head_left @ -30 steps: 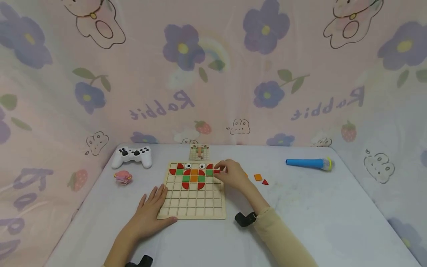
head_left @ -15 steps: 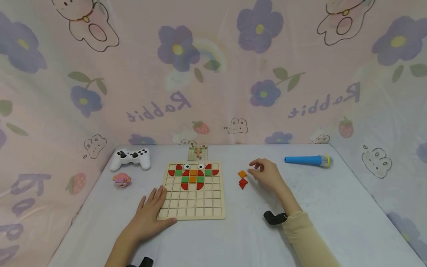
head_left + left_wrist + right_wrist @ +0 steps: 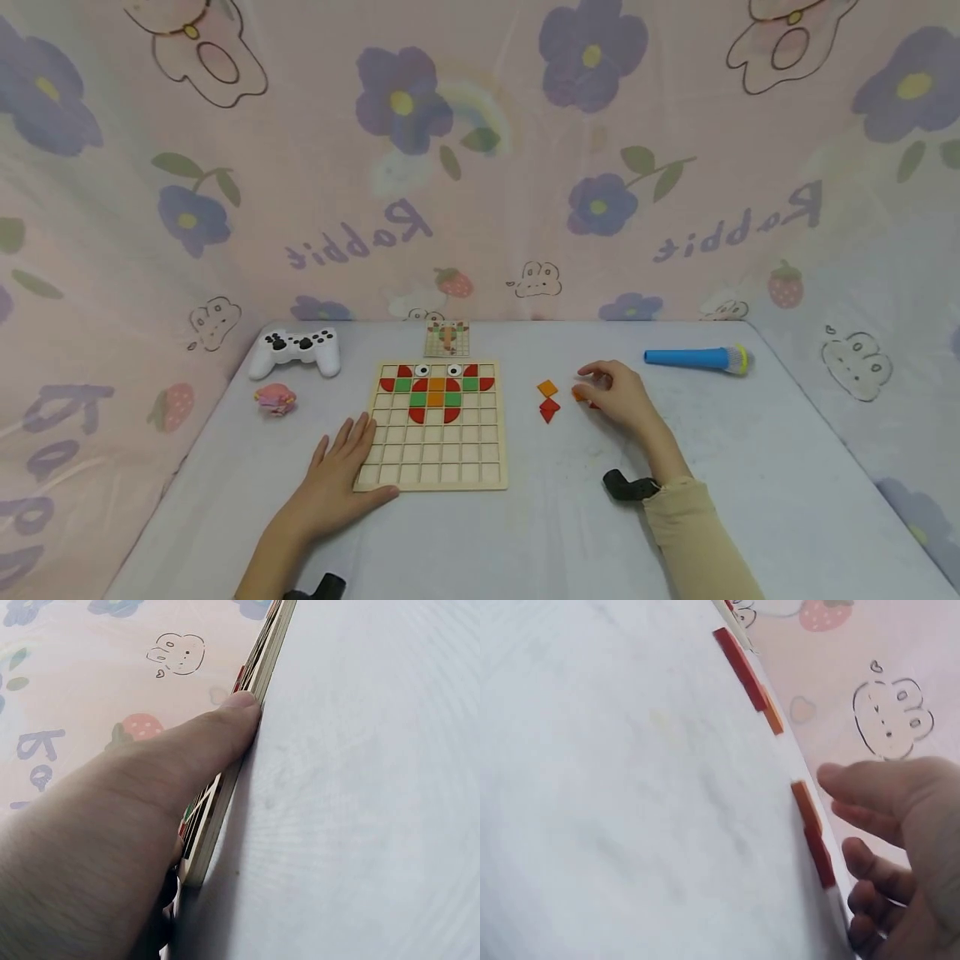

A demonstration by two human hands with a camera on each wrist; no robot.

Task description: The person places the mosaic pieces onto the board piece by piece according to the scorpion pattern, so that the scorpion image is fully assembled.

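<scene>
A wooden grid board (image 3: 450, 458) lies mid-table, its upper rows filled with red, green and orange tiles and two eye tiles. My left hand (image 3: 333, 483) rests with spread fingers along its left edge, the thumb (image 3: 240, 701) touching the front rim. My right hand (image 3: 618, 400), fingers loosely bent, hovers at an orange square tile (image 3: 806, 804) and a red triangle tile (image 3: 820, 856); in the right wrist view the fingertips look apart from both. Left of that hand lie another orange square tile (image 3: 547, 388) and red triangle tiles (image 3: 549, 407).
Behind the board is a small pattern card (image 3: 447, 339). A white game controller (image 3: 296, 353) and a pink toy (image 3: 275, 399) sit at the left. A blue toy microphone (image 3: 693, 359) lies at the back right. A printed cloth wall (image 3: 480, 208) borders the table's back.
My right hand has left the board's right edge and moved right to the loose tiles; a red tile now sits at the board's right side. The left hand has stayed put.
</scene>
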